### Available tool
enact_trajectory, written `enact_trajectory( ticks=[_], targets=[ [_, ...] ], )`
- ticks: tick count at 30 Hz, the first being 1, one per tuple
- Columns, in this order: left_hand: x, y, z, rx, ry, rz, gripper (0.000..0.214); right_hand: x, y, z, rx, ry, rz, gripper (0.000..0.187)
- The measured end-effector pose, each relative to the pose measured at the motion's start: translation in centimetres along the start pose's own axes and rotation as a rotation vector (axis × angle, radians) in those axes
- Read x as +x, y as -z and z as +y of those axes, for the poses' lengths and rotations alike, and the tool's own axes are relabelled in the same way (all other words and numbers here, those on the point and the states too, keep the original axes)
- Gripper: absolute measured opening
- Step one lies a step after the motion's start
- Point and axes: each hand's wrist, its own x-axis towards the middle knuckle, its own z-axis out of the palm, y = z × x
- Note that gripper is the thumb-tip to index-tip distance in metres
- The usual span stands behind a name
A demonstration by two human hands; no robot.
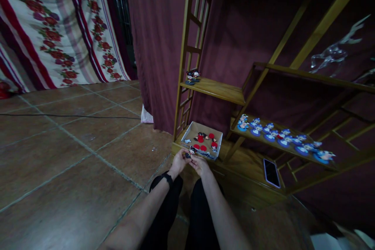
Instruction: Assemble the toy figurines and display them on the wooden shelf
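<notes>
Just in front of the shallow box [187, 128], a small figurine [192, 150] with dark hair and a dark round base is held between my hands. My left hand [179, 161], below a black wristband, pinches it by the base. The fingers of my right hand [200, 164] close on it from the other side. Inside the box lie several red discs [203, 148], a few dark-haired figurines [214, 145] and a small pale piece [187, 141]. Fine details of the held figurine are too small to make out.
Two dark-haired figurines [190, 77] stand on a small upper shelf [219, 89]. Several blue-and-white figurines [283, 139] line a lower shelf to the right. A phone [271, 172] lies on the cabinet's bottom board. A clear glass animal ornament [332, 52] stands higher up.
</notes>
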Motion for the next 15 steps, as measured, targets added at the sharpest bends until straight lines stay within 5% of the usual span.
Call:
enact_trajectory(
  ticks=[15],
  targets=[
    [-0.04, -0.22, 0.36, -0.017, -0.02, 0.029, 0.035, 0.85, 0.39, 0.11, 0.006, -0.036, 0.007, 0.013]
  ],
)
